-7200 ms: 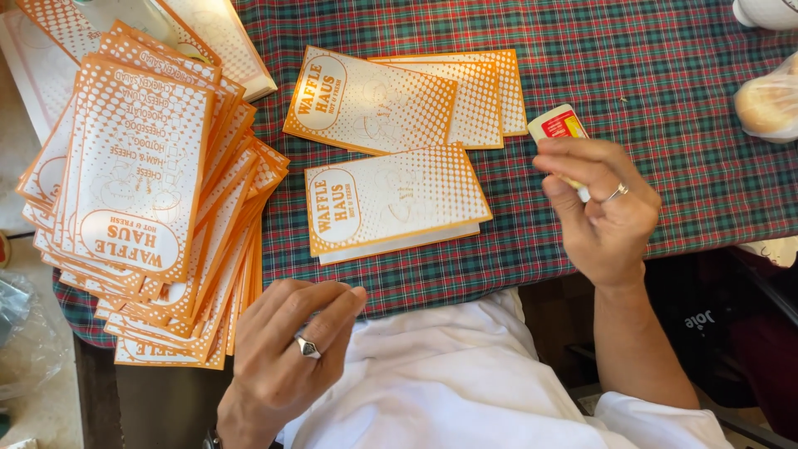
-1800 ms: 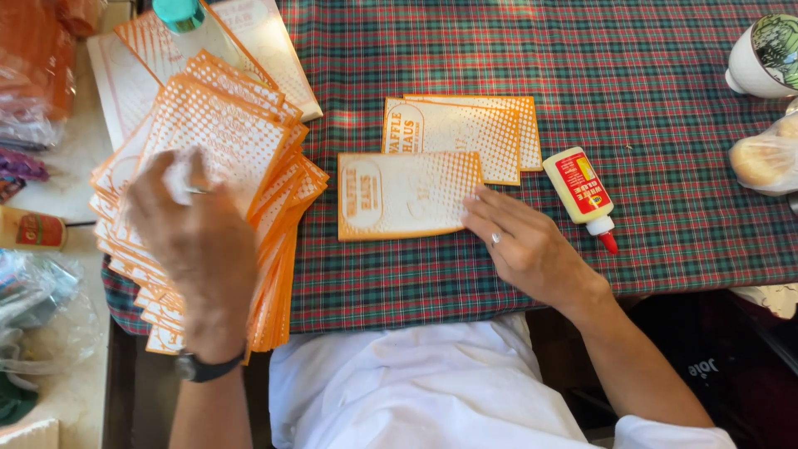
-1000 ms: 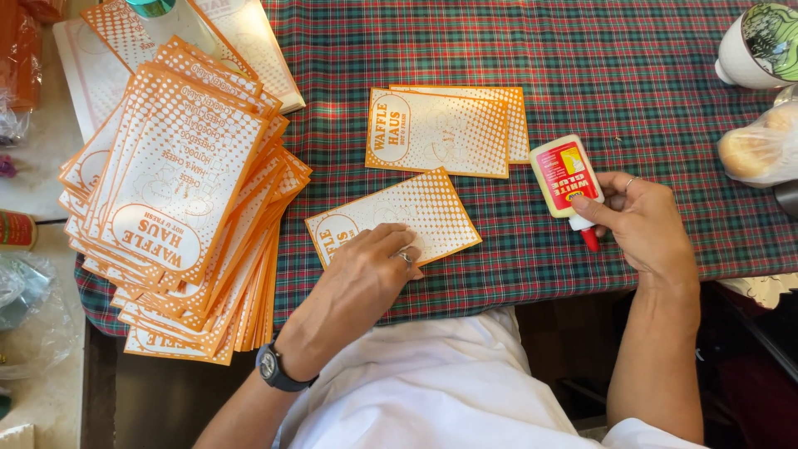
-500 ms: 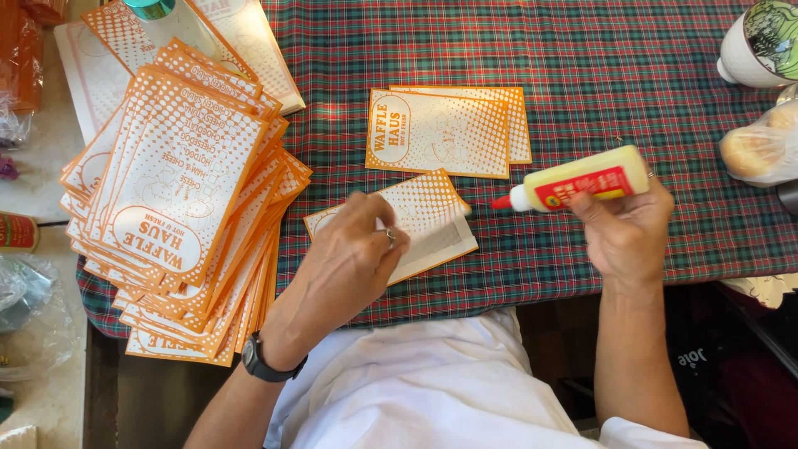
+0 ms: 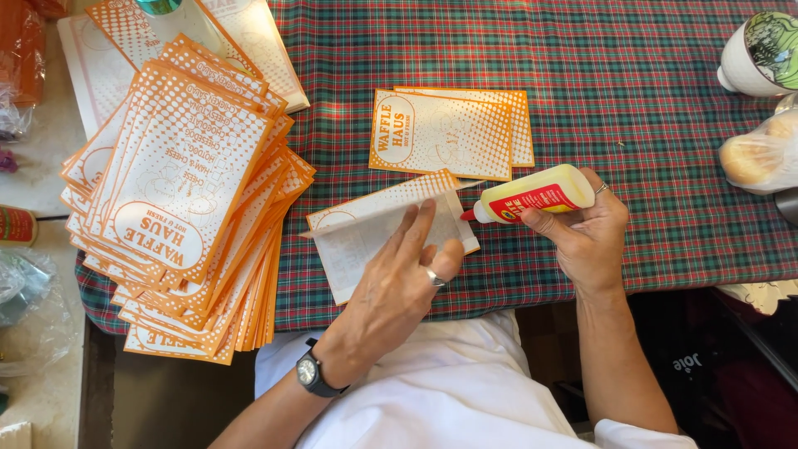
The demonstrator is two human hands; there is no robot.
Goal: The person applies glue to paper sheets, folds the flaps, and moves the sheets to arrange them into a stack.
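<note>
My left hand presses flat on an orange-and-white printed paper sheet on the plaid tablecloth, with the sheet's orange top flap folded up and its white inside showing. My right hand grips a yellow glue bottle held sideways, its red tip pointing left at the sheet's right edge. Both hands wear a ring, and a black watch sits on the left wrist.
A big fanned stack of orange printed sheets lies at the left. Two finished sheets lie beyond the open one. A white mug and a bagged bun sit at the right. Plastic bags lie at far left.
My left hand has opened the sheet's flap further, exposing the white inside. My right hand has brought the glue bottle lower, its tip now at the sheet's right edge.
</note>
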